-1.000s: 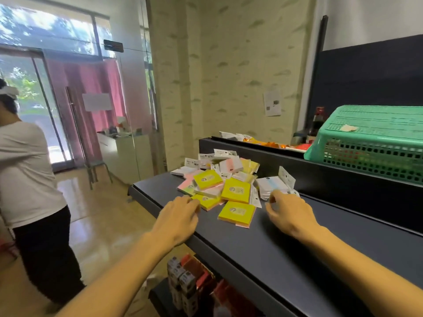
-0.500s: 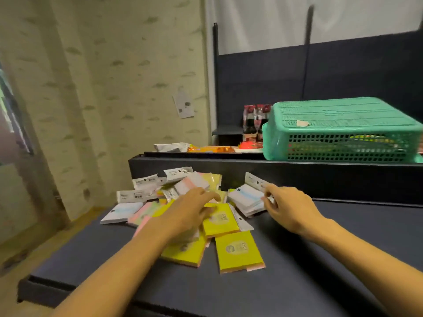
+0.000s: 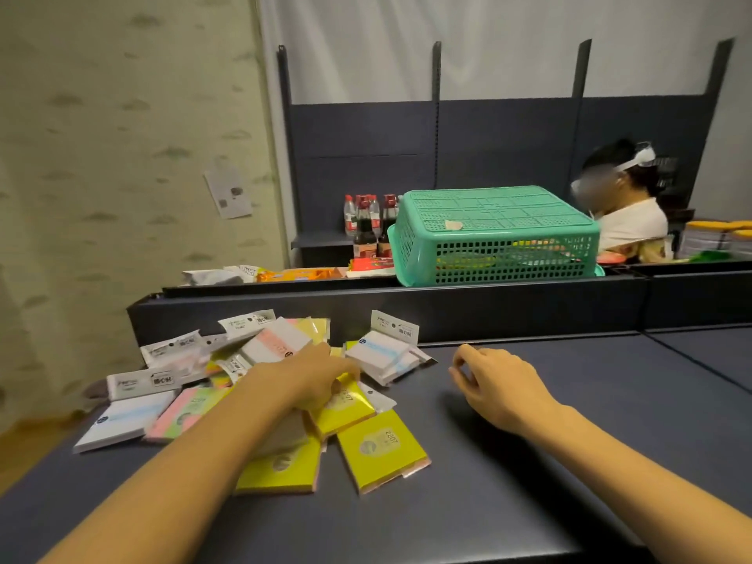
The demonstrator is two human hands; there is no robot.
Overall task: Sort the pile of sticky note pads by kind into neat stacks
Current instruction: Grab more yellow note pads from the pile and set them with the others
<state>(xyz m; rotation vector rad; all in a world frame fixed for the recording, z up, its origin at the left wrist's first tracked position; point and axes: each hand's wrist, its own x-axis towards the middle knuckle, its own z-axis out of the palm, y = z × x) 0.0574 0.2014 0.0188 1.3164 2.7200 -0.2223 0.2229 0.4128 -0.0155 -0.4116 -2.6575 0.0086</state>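
The pads (image 3: 260,384) lie heaped on the shelf (image 3: 569,462) under your left hand (image 3: 313,380), which rests atop a yellow pad (image 3: 346,409), grip unclear, while your right hand (image 3: 500,384), loosely curled and empty, sits to their right.

A loose pile of sticky note pads (image 3: 260,384) lies on the dark counter (image 3: 569,462), against its raised back ledge. The left hand (image 3: 313,380) rests on the pile, fingers curled over a yellow pad (image 3: 346,407). Two further yellow pads, one (image 3: 382,449) beside the other (image 3: 280,468), lie nearest the viewer. A white pad with a blue stripe (image 3: 122,421) sits at the pile's left edge. The right hand (image 3: 500,386) hovers over bare counter, apart from the pile, fingers loosely curled and holding nothing. An upturned green basket (image 3: 496,234) stands behind the ledge, bottles (image 3: 366,221) to its left, a seated person (image 3: 626,209) to its right
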